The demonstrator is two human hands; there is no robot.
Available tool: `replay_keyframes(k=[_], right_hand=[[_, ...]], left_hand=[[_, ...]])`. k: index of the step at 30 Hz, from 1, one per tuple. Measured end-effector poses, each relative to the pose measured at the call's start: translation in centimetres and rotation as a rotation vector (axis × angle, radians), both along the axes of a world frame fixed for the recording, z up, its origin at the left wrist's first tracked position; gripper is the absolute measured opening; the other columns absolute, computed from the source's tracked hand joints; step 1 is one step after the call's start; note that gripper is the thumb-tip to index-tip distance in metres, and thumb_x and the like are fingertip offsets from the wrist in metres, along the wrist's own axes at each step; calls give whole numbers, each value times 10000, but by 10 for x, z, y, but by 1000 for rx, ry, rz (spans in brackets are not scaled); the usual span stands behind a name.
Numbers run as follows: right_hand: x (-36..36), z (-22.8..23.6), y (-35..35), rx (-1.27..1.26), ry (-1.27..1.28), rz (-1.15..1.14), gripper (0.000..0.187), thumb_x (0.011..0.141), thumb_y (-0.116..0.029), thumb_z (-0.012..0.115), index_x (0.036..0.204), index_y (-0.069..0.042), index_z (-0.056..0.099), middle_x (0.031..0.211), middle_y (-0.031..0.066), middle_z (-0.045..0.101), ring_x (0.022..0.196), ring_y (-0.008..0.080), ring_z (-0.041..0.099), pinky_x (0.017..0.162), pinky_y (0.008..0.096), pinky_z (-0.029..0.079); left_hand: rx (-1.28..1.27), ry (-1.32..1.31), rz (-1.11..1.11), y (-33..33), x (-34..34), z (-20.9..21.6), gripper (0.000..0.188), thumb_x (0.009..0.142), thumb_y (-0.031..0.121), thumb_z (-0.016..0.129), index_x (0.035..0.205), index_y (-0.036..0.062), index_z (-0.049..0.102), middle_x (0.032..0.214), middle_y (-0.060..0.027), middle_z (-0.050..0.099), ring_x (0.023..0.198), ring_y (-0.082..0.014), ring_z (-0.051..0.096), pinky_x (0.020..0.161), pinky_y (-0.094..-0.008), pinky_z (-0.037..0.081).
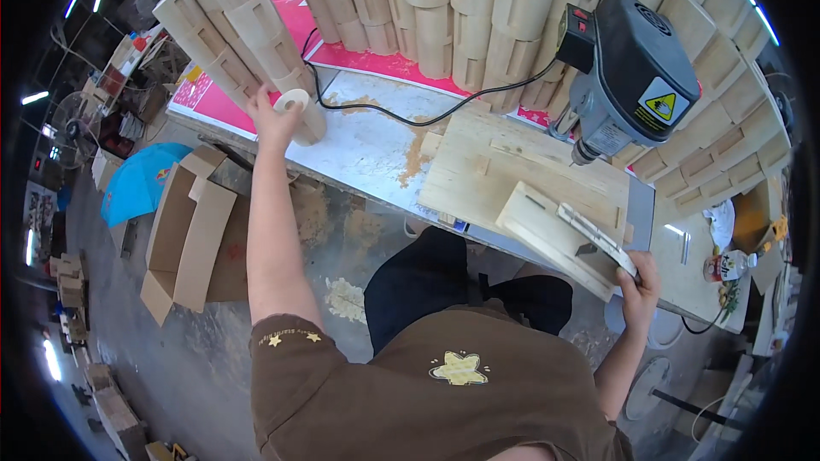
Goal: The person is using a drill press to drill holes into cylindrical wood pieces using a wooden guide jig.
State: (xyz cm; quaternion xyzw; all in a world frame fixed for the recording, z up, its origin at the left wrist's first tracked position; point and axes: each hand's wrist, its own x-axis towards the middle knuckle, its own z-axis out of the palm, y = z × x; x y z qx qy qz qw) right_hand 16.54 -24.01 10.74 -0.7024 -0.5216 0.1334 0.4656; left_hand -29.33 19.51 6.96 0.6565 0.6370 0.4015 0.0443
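At the left of the bench, my left hand (275, 124) is closed on the side of a short pale wooden cylinder (311, 126) with a round hole in its top. The cylinder stands upright beside a tall stack of slotted wooden cylinders (224, 30). My right hand (642, 283) grips the near end of a narrow pale bar (600, 239). That bar lies over a thick wooden block (540, 226) on a wooden board (465, 162). Above the board hangs the drill press (641, 68), its chuck (584, 152) apart from both hands.
Rows of stacked wooden cylinders (427, 21) wall off the bench's back. A black cable (401, 121) crosses the white bench top (363, 149), where sawdust (414, 162) lies. On the floor at left are an open cardboard box (198, 235) and a blue umbrella (141, 183). A bottle (726, 267) sits far right.
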Motion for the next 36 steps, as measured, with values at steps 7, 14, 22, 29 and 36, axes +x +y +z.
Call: replay_keyframes(k=[7, 14, 22, 29, 36], right_hand=[[26, -39, 8, 96, 26, -133, 230, 708, 16, 651, 936, 0, 631, 883, 92, 577, 846, 210, 551, 755, 286, 428], [24, -41, 13, 19, 151, -79, 238, 685, -27, 735, 907, -7, 652, 864, 80, 594, 809, 195, 575, 720, 292, 454], [18, -67, 10, 139, 456, -171, 309, 691, -75, 766, 961, -18, 628, 887, 62, 618, 846, 150, 585, 762, 275, 454], [23, -75, 13, 212, 457, -86, 256, 713, -36, 744, 937, -18, 619, 911, 58, 620, 876, 148, 579, 794, 280, 446], [25, -77, 13, 243, 425, -70, 246, 718, -19, 733, 935, -19, 617, 895, 61, 608, 871, 155, 575, 792, 281, 442]], left_hand=[[359, -295, -312, -44, 99, 142, 599, 737, 176, 720, 1263, 77, 452, 1247, -123, 405, 1084, -257, 473, 880, -367, 431], [547, -380, -861, -89, 218, 259, 558, 763, 134, 703, 1266, 98, 463, 1247, -70, 452, 1100, -210, 498, 891, -360, 442], [369, -133, -1022, -89, 362, 356, 702, 704, 391, 735, 1246, 28, 474, 1187, -163, 540, 1066, -259, 541, 887, -362, 454], [83, 35, -784, -79, 451, 329, 992, 619, 501, 775, 1254, -118, 330, 1209, -278, 510, 1131, -339, 524, 932, -347, 442], [68, -61, -892, -76, 464, 308, 949, 625, 474, 781, 1219, -103, 317, 1141, -281, 548, 1069, -333, 567, 910, -341, 456]])
